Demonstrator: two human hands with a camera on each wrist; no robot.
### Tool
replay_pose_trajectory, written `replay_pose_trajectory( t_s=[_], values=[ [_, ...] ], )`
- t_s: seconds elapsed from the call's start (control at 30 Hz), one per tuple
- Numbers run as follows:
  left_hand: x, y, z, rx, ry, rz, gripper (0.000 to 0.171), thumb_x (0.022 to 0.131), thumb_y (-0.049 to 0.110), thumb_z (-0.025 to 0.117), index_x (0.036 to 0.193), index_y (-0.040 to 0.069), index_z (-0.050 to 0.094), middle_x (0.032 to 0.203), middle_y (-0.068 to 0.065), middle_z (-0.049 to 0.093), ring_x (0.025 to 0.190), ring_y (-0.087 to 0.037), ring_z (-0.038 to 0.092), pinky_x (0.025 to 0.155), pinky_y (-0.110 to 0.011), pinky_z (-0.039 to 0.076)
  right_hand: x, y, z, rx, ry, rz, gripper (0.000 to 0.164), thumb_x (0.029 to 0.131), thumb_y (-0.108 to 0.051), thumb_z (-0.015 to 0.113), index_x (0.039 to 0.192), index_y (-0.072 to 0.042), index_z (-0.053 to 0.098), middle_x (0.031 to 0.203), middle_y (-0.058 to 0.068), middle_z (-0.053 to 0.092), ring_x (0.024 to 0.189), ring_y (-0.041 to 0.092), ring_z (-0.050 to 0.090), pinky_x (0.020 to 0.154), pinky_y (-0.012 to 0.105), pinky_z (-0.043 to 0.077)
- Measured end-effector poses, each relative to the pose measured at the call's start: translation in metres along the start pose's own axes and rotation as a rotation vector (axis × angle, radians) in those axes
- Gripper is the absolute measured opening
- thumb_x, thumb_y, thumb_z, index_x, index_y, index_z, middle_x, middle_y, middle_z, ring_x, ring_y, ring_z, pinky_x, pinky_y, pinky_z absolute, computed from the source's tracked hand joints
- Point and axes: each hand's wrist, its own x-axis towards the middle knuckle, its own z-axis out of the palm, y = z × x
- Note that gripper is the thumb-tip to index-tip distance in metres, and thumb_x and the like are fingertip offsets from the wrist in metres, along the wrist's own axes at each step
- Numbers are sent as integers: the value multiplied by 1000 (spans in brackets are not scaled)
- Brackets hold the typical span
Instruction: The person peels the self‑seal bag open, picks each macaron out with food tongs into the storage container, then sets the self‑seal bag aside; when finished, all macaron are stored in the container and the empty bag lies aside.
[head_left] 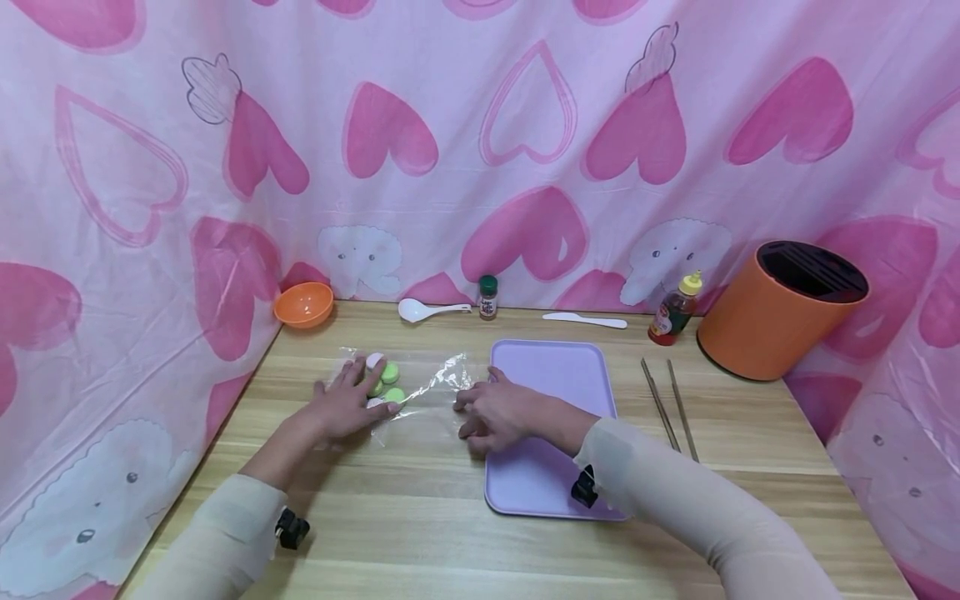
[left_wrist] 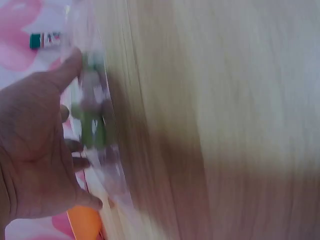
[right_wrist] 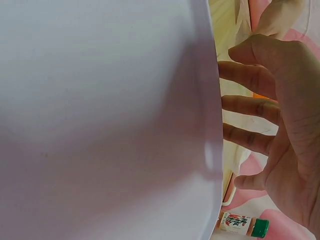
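On the table [head_left: 420,533], I locate the bag [head_left: 435,400] left of the tray [head_left: 570,367]; discs [head_left: 390,372] sit inside the bag's left part. Two sticks [head_left: 660,405] lie right of the tray. Along the rear, left to right, I read: bowl [head_left: 303,307], spoon [head_left: 414,311], spice jar [head_left: 487,300], knife [head_left: 585,320], squeeze bottle [head_left: 673,312], knife block [head_left: 768,325].

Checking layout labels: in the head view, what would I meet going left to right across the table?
Orange bowl, clear plastic bag, purple tray, chopsticks, orange slotted holder; things overlapping these sideways are left out.
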Motion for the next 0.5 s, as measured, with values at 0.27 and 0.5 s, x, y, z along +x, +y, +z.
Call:
replay_pose_trajectory(
  t_s=[0.27,0.5],
  values=[
    [5,-25,-12,-62,-76,33,112,102,73,62,179,10,9,187,-21,1,171,-55,0,121,-94,4,-2,0,2,13,-2,10,28,103,-42,70,126,-36,85,153,2,67,143,27,62,119,86,33],
    [6,-39,-21,-143,-141,28,123,95,68,76,179,13,5,188,-18,-1,172,-50,-6,128,-85,-2,-3,-2,1,18,-9,25,27,104,-42,71,126,-36,85,153,1,67,144,26,61,119,86,34]
  ],
)
